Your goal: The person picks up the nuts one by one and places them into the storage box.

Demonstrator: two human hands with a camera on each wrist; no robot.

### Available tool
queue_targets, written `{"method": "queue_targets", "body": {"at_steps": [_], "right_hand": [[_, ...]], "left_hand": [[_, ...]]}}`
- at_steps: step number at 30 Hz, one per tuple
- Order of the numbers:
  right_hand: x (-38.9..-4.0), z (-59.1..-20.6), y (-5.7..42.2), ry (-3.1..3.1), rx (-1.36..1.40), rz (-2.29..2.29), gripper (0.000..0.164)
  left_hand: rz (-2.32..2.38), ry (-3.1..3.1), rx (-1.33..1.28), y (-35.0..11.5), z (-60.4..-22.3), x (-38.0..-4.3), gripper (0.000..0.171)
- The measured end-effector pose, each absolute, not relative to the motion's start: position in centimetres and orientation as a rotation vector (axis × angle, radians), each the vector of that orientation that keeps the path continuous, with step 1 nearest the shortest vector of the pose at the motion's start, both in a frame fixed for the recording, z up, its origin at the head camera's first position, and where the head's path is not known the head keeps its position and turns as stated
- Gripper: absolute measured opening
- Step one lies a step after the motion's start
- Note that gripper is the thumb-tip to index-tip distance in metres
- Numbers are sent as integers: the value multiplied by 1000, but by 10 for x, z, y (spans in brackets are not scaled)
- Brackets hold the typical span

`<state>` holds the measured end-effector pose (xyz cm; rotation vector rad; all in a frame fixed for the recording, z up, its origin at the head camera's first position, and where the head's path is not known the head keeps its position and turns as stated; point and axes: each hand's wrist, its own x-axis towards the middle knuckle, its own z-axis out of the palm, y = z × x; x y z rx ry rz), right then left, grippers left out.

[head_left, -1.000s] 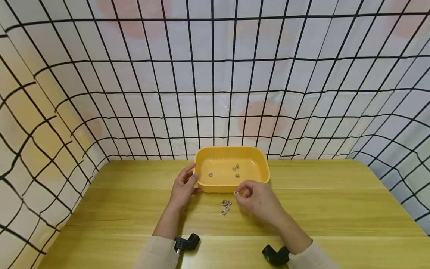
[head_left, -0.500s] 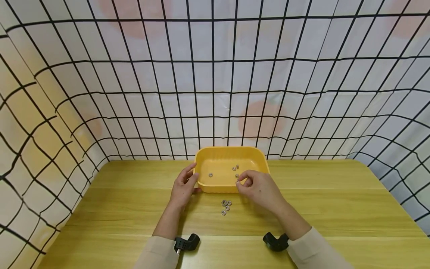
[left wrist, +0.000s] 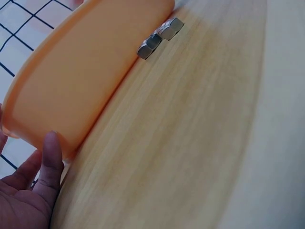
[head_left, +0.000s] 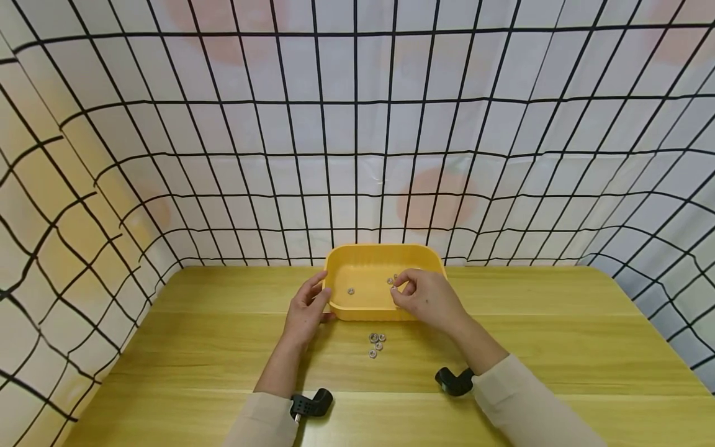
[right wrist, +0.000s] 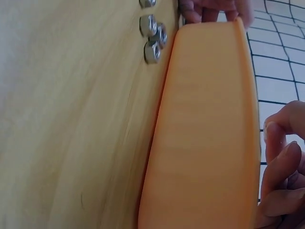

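A yellow plastic bin (head_left: 363,315) stands at the back of the wooden table with several small metal nuts inside, one nut (head_left: 350,291) toward the left. My left hand (head_left: 304,313) holds the bin's left end; in the left wrist view its thumb (left wrist: 51,152) lies against the wall. Over the bin's front right part, my right hand (head_left: 432,299) pinches a small nut between thumb and index finger. The fingers mostly hide that nut, and the hand covers the bin's right side. In front of the bin lies a small group of nuts (head_left: 378,346).
The wooden table (head_left: 530,347) reaches back to a white curtain (head_left: 251,174) with a black grid. Black wrist-camera mounts sit at the left cuff (head_left: 311,403) and right cuff (head_left: 455,380).
My right hand has moved up and forward from in front of the bin, over its front rim, carrying the pinched nut. The left hand and the nuts on the table stay put.
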<state>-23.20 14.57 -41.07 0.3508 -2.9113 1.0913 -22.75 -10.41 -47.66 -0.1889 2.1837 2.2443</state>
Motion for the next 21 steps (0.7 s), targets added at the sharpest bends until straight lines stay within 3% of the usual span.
{"method": "queue_targets", "body": {"at_steps": [21], "right_hand": [[-265, -417, 142, -2984, 372, 1085, 17]], "left_hand": [[2243, 2182, -186, -104, -475, -227, 46]]}}
